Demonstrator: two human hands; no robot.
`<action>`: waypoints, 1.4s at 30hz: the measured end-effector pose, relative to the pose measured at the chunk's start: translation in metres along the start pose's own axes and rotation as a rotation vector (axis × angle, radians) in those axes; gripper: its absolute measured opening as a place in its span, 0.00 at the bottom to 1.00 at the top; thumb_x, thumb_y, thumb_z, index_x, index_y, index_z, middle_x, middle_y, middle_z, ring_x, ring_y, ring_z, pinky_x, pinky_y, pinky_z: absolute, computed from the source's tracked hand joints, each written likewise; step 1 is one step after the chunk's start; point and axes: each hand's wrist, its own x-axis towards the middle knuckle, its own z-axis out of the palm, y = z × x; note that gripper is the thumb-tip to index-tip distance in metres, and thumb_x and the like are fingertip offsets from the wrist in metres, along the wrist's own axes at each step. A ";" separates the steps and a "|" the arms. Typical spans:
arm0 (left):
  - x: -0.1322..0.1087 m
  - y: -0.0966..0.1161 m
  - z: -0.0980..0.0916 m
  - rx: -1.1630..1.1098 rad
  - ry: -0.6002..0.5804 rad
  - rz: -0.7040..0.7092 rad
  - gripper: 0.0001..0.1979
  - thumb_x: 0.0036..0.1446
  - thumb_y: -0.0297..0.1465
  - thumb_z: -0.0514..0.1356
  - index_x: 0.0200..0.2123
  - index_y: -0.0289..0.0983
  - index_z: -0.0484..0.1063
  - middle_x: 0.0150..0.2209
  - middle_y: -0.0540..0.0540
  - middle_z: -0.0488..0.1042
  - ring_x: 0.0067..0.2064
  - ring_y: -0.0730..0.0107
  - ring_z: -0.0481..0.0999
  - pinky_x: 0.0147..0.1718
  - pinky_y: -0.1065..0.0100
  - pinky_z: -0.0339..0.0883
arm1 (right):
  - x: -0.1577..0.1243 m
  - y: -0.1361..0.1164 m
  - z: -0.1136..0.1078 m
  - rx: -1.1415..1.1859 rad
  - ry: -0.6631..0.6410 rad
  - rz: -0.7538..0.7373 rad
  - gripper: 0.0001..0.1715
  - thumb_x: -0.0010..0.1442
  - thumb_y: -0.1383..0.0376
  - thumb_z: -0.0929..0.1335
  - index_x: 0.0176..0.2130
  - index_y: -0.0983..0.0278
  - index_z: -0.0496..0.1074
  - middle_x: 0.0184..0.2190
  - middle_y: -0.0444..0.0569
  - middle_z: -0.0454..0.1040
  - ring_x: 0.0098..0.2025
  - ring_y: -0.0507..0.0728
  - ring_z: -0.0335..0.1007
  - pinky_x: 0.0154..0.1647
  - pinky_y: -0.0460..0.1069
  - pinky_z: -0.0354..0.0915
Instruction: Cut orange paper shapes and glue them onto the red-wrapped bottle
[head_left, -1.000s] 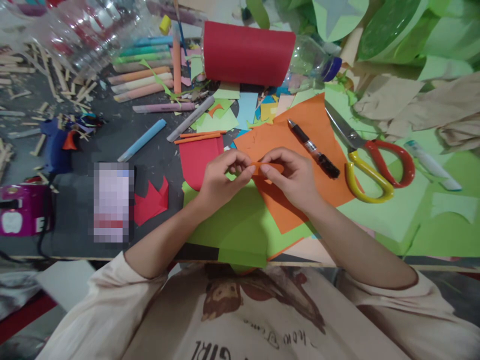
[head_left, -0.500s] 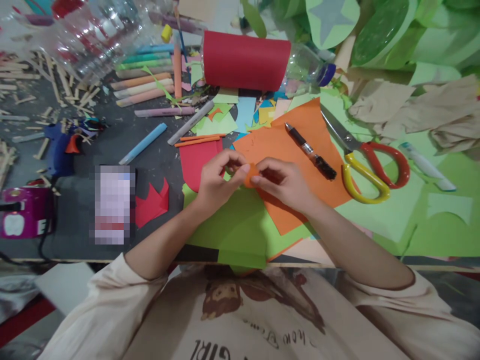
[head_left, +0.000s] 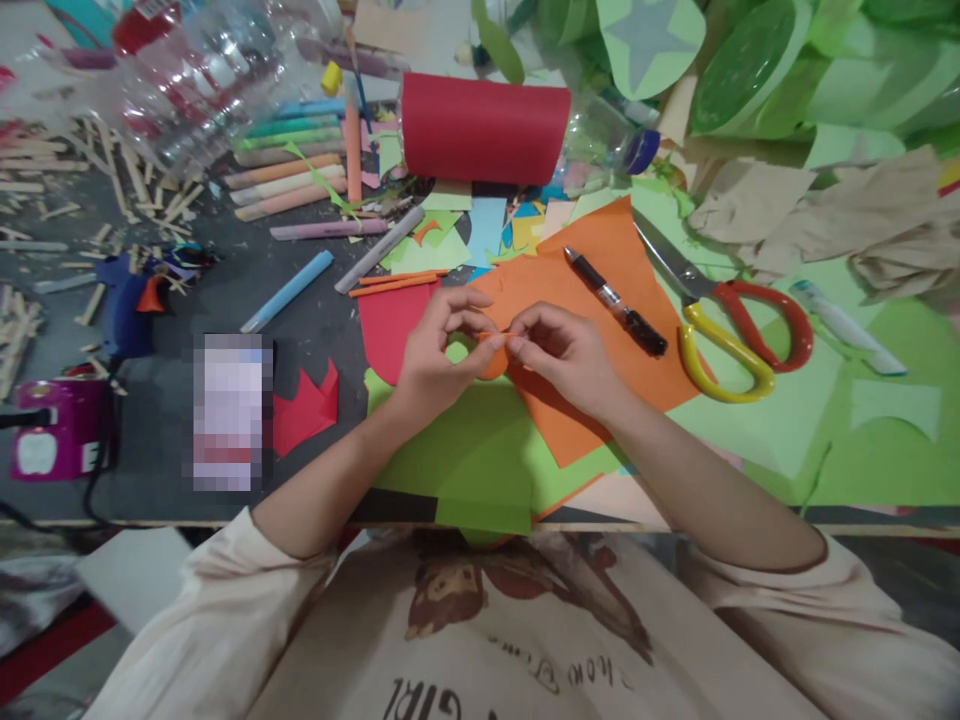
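My left hand (head_left: 435,352) and my right hand (head_left: 564,350) meet over the middle of the table and both pinch a small piece of orange paper (head_left: 493,358). The piece is curled between the fingertips. Under my hands lie a large orange sheet (head_left: 600,265), a green sheet (head_left: 465,450) and a red sheet (head_left: 386,320). A black pen (head_left: 615,301) rests on the orange sheet just right of my right hand.
Scissors with red and yellow handles (head_left: 727,320) lie to the right. A plastic bottle wrapped in red paper (head_left: 487,128) lies at the back, pastel markers (head_left: 289,175) to its left. A blue glue gun (head_left: 124,300), wooden sticks and a red cut-out (head_left: 304,405) are on the left.
The view shifted slightly. My fingers have worked the orange piece, which now curls round between both hands; both hands stay in the same place.
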 end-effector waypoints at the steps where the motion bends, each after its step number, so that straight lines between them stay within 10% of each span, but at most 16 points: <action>1: 0.000 -0.001 0.000 0.009 0.010 0.002 0.15 0.53 0.33 0.65 0.40 0.41 0.63 0.27 0.55 0.72 0.32 0.77 0.76 0.32 0.75 0.68 | 0.000 0.000 0.000 0.000 0.014 0.001 0.16 0.56 0.55 0.72 0.29 0.62 0.67 0.24 0.40 0.66 0.25 0.48 0.60 0.27 0.46 0.60; 18: 0.002 -0.003 -0.004 0.082 0.089 0.120 0.11 0.55 0.37 0.65 0.39 0.41 0.68 0.31 0.52 0.73 0.31 0.77 0.75 0.29 0.74 0.67 | 0.002 -0.002 -0.002 0.038 0.096 -0.057 0.23 0.59 0.46 0.71 0.27 0.61 0.68 0.22 0.40 0.68 0.24 0.49 0.63 0.27 0.48 0.63; 28: 0.024 -0.008 -0.050 0.471 0.210 0.159 0.05 0.62 0.35 0.61 0.32 0.44 0.72 0.36 0.48 0.74 0.44 0.62 0.73 0.49 0.56 0.66 | 0.001 -0.001 -0.009 0.014 0.212 0.006 0.35 0.61 0.41 0.66 0.18 0.60 0.56 0.12 0.38 0.58 0.14 0.47 0.53 0.16 0.45 0.55; 34: 0.021 -0.004 -0.041 0.395 0.266 0.214 0.13 0.63 0.43 0.57 0.44 0.41 0.72 0.48 0.42 0.71 0.49 0.61 0.72 0.50 0.57 0.67 | 0.002 0.000 -0.009 -0.443 -0.036 -0.254 0.17 0.68 0.54 0.63 0.37 0.61 0.74 0.37 0.52 0.80 0.41 0.60 0.77 0.46 0.57 0.70; 37: 0.011 0.002 -0.022 0.007 0.100 -0.119 0.13 0.62 0.40 0.55 0.46 0.41 0.69 0.49 0.44 0.72 0.50 0.65 0.75 0.49 0.63 0.71 | 0.003 0.001 -0.006 -0.722 -0.284 -0.317 0.19 0.69 0.60 0.60 0.51 0.63 0.74 0.53 0.56 0.78 0.57 0.64 0.72 0.58 0.61 0.65; 42: -0.001 0.010 -0.007 -0.269 0.045 -0.323 0.17 0.58 0.40 0.56 0.50 0.43 0.66 0.63 0.45 0.63 0.69 0.61 0.58 0.59 0.64 0.65 | 0.005 0.004 -0.004 -1.004 -0.234 -0.228 0.29 0.71 0.56 0.57 0.62 0.67 0.68 0.66 0.58 0.66 0.69 0.65 0.59 0.68 0.64 0.57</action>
